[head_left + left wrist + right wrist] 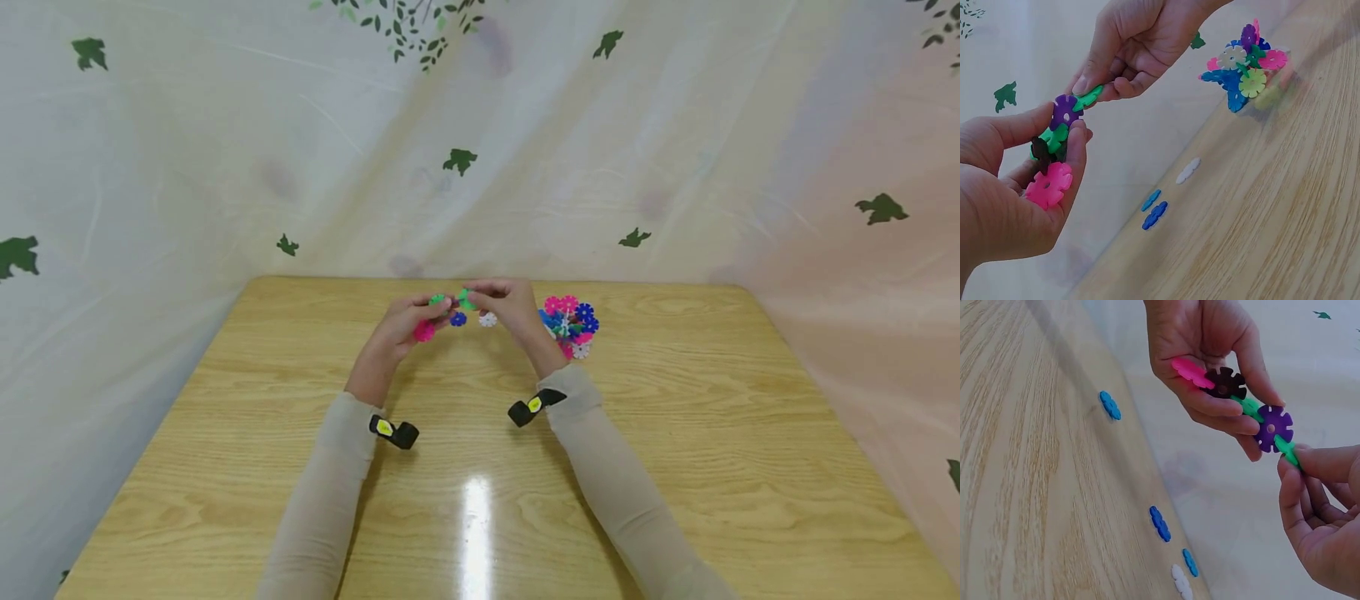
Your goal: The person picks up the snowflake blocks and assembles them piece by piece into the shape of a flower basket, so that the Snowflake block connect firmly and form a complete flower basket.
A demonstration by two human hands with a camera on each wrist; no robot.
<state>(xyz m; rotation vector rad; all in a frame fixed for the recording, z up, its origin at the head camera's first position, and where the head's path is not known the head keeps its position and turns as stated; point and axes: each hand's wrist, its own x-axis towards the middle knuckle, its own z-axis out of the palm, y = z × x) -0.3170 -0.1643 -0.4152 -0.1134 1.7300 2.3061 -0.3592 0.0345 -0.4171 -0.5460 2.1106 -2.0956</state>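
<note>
Above the far part of the table, my left hand (396,332) holds a short chain of notched plastic snowflake discs. In the left wrist view the chain runs from a pink disc (1052,182) through a black disc (1039,153) and a green disc (1054,139) to a purple disc (1060,110). The purple one sits at the left thumb and fingertips. My right hand (517,315) pinches another green disc (1286,450) between thumb and finger. Its edge meets the purple disc's edge; how deep the slots are engaged, I cannot tell.
A clustered build of many-coloured discs (581,321) stands right of my right hand. Loose on the table (465,400) lie a white disc (1189,170), a dark blue disc (1160,524) and light blue discs (1110,405). A patterned cloth (360,192) hangs behind the table's far edge.
</note>
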